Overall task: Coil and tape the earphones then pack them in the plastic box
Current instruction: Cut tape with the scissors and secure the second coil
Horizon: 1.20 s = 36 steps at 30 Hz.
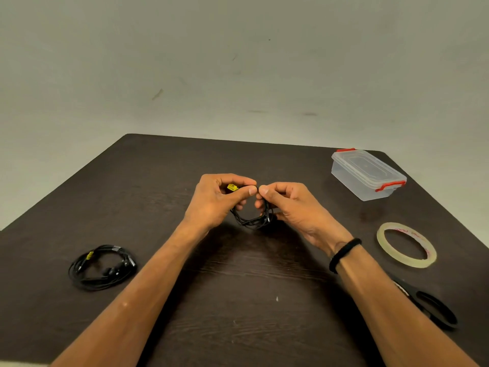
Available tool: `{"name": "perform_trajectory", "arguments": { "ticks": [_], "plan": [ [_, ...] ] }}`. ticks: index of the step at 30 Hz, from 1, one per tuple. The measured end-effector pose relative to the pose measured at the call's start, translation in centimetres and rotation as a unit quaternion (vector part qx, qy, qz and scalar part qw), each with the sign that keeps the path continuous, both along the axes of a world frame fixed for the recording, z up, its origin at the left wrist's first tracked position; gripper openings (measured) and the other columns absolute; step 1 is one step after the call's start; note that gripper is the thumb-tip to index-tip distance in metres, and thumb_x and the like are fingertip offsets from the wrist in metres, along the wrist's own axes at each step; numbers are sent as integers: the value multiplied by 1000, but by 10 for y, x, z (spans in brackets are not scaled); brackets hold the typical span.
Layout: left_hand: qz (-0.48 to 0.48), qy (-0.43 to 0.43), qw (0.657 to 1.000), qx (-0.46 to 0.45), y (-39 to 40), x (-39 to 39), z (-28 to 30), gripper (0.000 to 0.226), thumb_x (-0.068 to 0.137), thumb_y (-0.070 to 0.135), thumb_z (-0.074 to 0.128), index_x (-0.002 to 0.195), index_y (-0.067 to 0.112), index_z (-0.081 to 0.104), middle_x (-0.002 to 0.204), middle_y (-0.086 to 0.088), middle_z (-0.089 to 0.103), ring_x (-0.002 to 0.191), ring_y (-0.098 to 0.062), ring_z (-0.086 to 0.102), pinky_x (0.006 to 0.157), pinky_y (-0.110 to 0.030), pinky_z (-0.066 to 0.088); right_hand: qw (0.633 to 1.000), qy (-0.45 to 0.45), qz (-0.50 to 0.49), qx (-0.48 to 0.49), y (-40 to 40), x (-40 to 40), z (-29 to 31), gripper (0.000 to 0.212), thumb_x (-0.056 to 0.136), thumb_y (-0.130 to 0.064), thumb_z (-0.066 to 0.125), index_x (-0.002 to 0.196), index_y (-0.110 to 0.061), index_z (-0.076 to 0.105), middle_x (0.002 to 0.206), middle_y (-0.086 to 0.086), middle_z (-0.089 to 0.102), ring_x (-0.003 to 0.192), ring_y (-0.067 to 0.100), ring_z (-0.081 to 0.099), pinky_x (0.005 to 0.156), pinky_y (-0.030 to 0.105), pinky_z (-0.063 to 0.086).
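Earphones (251, 219) are what I see in the middle of the view, a small black coil held up above the dark table (238, 287), and both hands are on it. My left hand (219, 197) has its fingers curled round the left side of the coil, with a small yellow tag (232, 187) showing between its thumb and forefinger. My right hand (288, 205) pinches the right side of the loop, fingers bent around the cord, and its thumb tip sits just beside the left thumb at the top of the coil. The lower arc of the loop hangs free between the two palms. I wear a black band (344, 254) on the right wrist. A second coiled set of earphones (102, 267), also black with a yellow tag, lies flat on the table near the left forearm, well apart from the hands. The plastic box (367, 174) sits at the far right corner of the table, clear, its lid on and red clips at both ends. A tape roll (406, 245) lies flat to the right of my right wrist, nearer to me than the box. Black scissors (431, 305) lie nearer still, beside the right forearm, partly hidden by it.
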State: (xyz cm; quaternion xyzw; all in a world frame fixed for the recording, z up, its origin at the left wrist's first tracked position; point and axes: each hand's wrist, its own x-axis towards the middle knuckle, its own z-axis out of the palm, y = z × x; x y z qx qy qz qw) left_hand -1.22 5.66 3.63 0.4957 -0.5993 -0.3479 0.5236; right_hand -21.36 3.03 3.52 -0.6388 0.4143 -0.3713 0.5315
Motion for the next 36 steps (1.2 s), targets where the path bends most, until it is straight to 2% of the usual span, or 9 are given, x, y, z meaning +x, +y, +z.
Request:
{"name": "perform_trajectory", "arguments": {
  "ticks": [6, 10, 13, 15, 20, 24, 29, 33, 36],
  "plan": [
    [89, -14, 996, 19, 9, 9, -2, 10, 87, 26, 84, 97, 22, 84, 74, -3, 78, 67, -12, 72, 77, -38, 64, 997, 33, -57, -28, 6, 2, 1, 17, 86, -18, 88, 101, -17, 81, 102, 16, 80, 89, 17, 76, 87, 46, 66],
    [120, -181, 975, 44, 42, 34, 12, 11, 85, 38, 84, 90, 28, 84, 73, 10, 77, 70, 2, 70, 68, -15, 52, 997, 30, -69, -9, 25, 21, 5, 17, 85, -7, 87, 99, -5, 78, 97, 22, 79, 83, 22, 76, 84, 51, 66],
    [141, -287, 945, 61, 75, 59, 29, 14, 83, 42, 84, 85, 28, 84, 72, 9, 77, 74, -1, 71, 65, -17, 51, 999, 35, -39, -4, 47, 41, 15, 14, 84, -5, 87, 96, -3, 79, 87, 16, 81, 76, 19, 76, 67, 33, 67],
    [139, -329, 931, 76, 99, 74, 35, 15, 84, 43, 84, 84, 28, 84, 73, 9, 77, 74, 0, 70, 65, -18, 52, 999, 49, -2, 3, 62, 54, 20, 14, 85, -4, 86, 96, -1, 79, 85, 15, 80, 72, 16, 76, 60, 25, 64],
    [142, -377, 909, 111, 142, 99, 29, 15, 84, 43, 83, 83, 28, 83, 71, 16, 69, 70, 1, 65, 57, -9, 45, 993, 105, 57, 15, 92, 82, 22, 14, 84, -2, 86, 96, 3, 80, 85, 16, 77, 72, 18, 74, 62, 25, 65],
    [152, -409, 892, 121, 156, 105, 13, 19, 79, 51, 85, 83, 32, 84, 88, 8, 77, 91, -13, 70, 90, -44, 60, 981, 178, 68, -22, 103, 94, 15, 8, 85, -5, 86, 90, -2, 81, 86, 15, 79, 76, 19, 75, 68, 29, 67],
    [152, -408, 896, 87, 151, 94, 15, 20, 81, 51, 80, 87, 32, 83, 96, 3, 79, 105, -23, 69, 95, -52, 57, 961, 267, 16, -72, 97, 82, 21, 27, 83, -44, 88, 80, -18, 81, 77, 0, 80, 82, 23, 80, 83, 42, 67],
    [140, -395, 908, 19, 122, 64, 44, 14, 89, 31, 74, 95, 23, 84, 103, -3, 81, 104, -19, 72, 98, -32, 55, 955, 276, -45, -95, 75, 42, 48, 30, 85, -45, 86, 80, -16, 79, 77, 3, 80, 82, 22, 80, 83, 45, 67],
    [95, -362, 927, 6, 88, 25, 64, 16, 93, 23, 70, 100, 18, 83, 103, 3, 79, 93, -6, 67, 76, -14, 45, 956, 262, -105, -78, 53, 2, 63, 27, 88, -38, 85, 86, -12, 78, 81, 7, 80, 81, 20, 81, 83, 43, 68]
  ]
}}
